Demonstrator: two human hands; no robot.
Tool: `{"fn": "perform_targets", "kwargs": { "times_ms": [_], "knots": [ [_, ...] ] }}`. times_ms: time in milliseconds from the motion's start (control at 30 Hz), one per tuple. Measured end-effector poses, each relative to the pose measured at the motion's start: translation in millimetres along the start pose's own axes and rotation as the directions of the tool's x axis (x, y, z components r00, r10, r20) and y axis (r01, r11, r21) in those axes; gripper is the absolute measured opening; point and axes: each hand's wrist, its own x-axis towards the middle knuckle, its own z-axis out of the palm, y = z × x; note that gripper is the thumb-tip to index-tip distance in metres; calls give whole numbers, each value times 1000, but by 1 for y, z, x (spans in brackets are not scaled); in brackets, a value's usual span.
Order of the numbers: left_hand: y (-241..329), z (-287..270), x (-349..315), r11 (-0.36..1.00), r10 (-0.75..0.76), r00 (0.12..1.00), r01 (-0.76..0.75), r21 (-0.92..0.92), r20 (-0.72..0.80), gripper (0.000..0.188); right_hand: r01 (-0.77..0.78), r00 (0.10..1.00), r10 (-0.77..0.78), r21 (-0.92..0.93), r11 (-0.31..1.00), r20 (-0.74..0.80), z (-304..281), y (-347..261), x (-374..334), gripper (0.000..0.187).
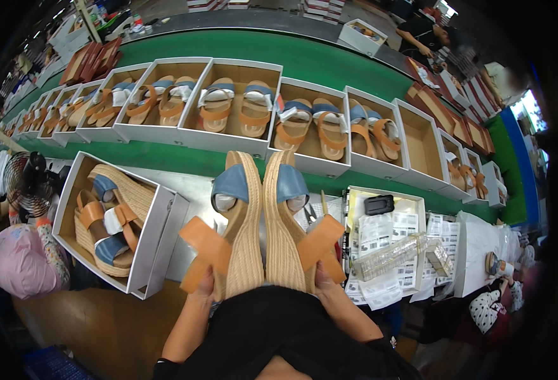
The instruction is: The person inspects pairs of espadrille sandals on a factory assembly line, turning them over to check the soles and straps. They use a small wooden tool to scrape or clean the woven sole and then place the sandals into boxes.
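Observation:
In the middle I hold a pair of wedge sandals side by side, toes pointing away, their woven rope-textured wedges turned toward each other. My left hand is closed at the heel end of the left sandal. My right hand grips the right sandal at the same end. Each sandal has a blue toe band and an orange ankle strap; pale stuffing shows under the toe bands. The straps and wedges partly hide my fingers. To the left, a tilted white shoebox holds another such pair.
Beyond my hands, open shoeboxes with sandals line a green surface; one box shows its bare brown inside. At right is a tray of label sheets and a black object. A fan and people flank the bench.

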Motion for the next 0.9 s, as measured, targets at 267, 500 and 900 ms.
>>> {"fn": "perform_targets", "kwargs": {
  "times_ms": [267, 500, 900],
  "knots": [
    [-5, 35, 14, 847, -162, 945, 280, -451, 283, 90, -299, 940, 218, 328, 896, 263, 28, -24, -16, 75],
    [13, 40, -7, 842, -322, 931, 365, -398, 171, 70, -408, 904, 336, 295, 864, 264, 66, -52, -31, 92],
    [27, 27, -20, 828, -407, 907, 418, -374, 113, 76, -479, 854, 346, 326, 815, 388, 49, -51, -34, 69]
  ]
}}
